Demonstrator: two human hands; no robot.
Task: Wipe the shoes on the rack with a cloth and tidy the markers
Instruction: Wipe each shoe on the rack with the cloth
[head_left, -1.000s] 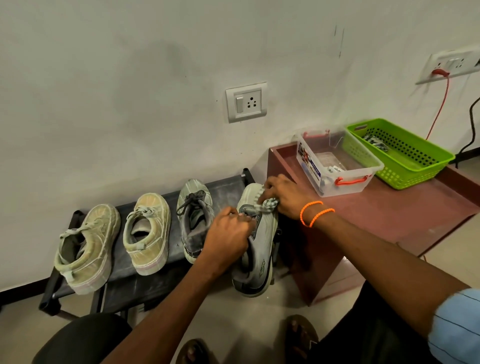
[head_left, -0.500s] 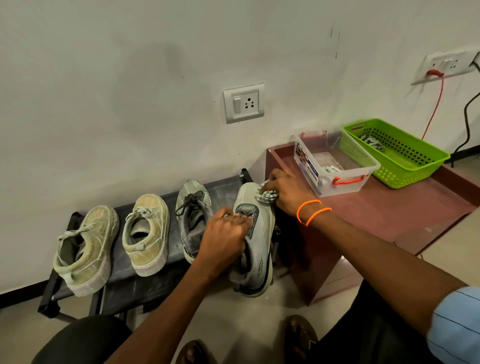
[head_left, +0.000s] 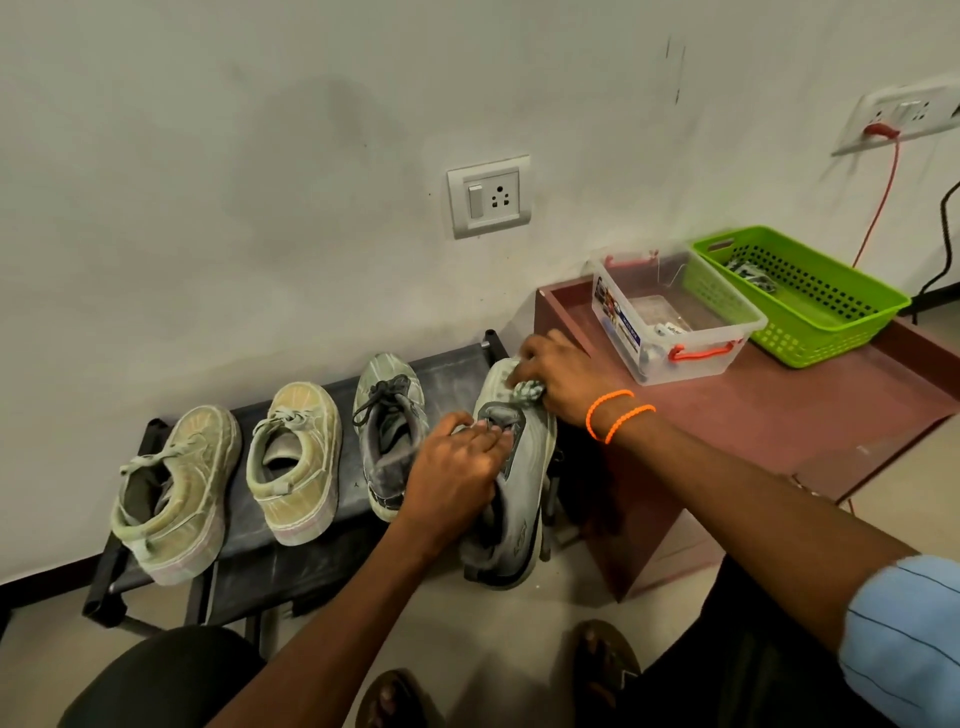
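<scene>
Four shoes stand on a low black rack (head_left: 291, 566) against the wall. The rightmost grey shoe (head_left: 524, 493) sits at the rack's right end, heel overhanging the front. My left hand (head_left: 452, 467) grips it at the tongue and collar. My right hand (head_left: 556, 379) holds a bunched grey-green cloth (head_left: 527, 389) pressed on the shoe's toe. To the left are a second grey shoe (head_left: 387, 415) and two pale green shoes (head_left: 296, 457) (head_left: 176, 488). No markers can be made out clearly.
A maroon side table (head_left: 779, 415) stands right of the rack. On it are a clear plastic box (head_left: 675, 322) with an orange handle and a green basket (head_left: 800, 296). A wall socket (head_left: 488, 196) is above; red and black cables hang at the right. My sandalled feet (head_left: 602, 660) are below.
My right hand with the cloth has slid from the laces area up to the toe of the grey shoe. My left hand keeps its grip on the shoe.
</scene>
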